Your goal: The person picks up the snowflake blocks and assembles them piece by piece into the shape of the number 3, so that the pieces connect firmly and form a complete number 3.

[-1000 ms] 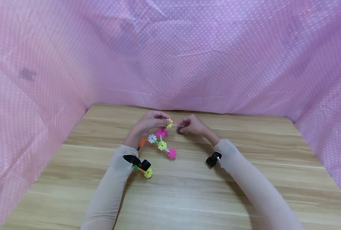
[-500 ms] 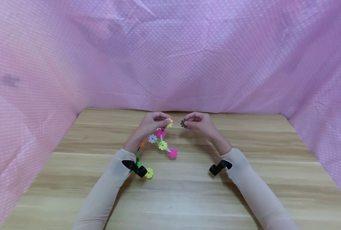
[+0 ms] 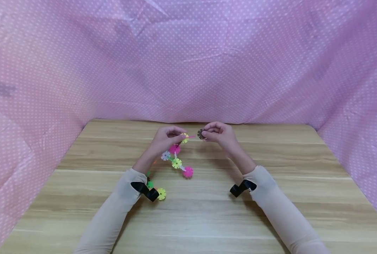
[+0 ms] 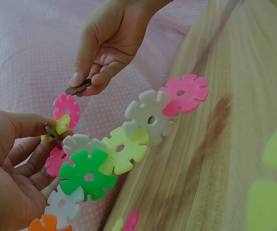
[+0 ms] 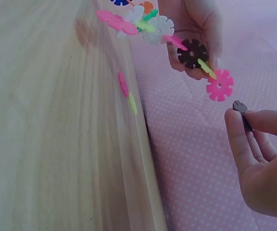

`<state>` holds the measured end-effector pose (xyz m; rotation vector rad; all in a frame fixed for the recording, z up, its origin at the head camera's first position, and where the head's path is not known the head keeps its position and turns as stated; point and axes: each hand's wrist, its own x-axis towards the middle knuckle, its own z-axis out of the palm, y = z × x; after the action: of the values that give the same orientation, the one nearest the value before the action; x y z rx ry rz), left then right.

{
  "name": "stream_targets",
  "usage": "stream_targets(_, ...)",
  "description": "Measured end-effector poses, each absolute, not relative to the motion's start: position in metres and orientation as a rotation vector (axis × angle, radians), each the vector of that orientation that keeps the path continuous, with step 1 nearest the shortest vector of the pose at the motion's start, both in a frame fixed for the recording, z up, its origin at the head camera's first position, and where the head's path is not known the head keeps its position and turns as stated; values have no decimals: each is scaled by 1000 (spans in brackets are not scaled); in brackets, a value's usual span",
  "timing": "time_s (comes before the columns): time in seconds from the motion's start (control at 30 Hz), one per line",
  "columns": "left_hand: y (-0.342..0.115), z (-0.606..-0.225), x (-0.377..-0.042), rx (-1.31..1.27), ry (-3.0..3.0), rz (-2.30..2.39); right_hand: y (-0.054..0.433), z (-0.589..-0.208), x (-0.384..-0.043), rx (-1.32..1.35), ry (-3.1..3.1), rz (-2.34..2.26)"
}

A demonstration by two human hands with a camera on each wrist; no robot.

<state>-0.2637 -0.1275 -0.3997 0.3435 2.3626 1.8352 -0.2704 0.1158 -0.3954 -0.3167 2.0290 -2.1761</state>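
Note:
My left hand (image 3: 164, 141) pinches a chain of interlocking snowflake discs near its end, at a yellow disc (image 3: 184, 138). Past those fingertips a pink disc (image 5: 220, 85) sticks out edge-on toward the right. Between thumb and fingers my right hand (image 3: 220, 134) pinches a single dark brown snowflake disc (image 3: 201, 134). A small gap separates this disc from the pink one. From the left hand hang more linked discs, among them a green disc (image 4: 88, 175), a white disc (image 4: 149, 118) and another pink disc (image 4: 184, 94). Part of the chain is hidden behind the left wrist.
Under the hands lies a wood-grain table (image 3: 201, 211). A joined pink and yellow pair (image 5: 124, 86) lies near its far edge. A pink dotted cloth (image 3: 188, 63) hangs behind and at both sides. Black wrist cameras (image 3: 239, 187) sit on both sleeves.
My right hand has lifted the brown disc up and brought it level with the pink disc, then drawn slightly apart from it. The left hand and chain have shifted slightly left and down.

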Motion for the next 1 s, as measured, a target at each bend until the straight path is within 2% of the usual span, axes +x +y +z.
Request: stream_targets(1.0,-121,-400,-259,334,2254,1947,110,-399,-265,-366,2079,-2041)
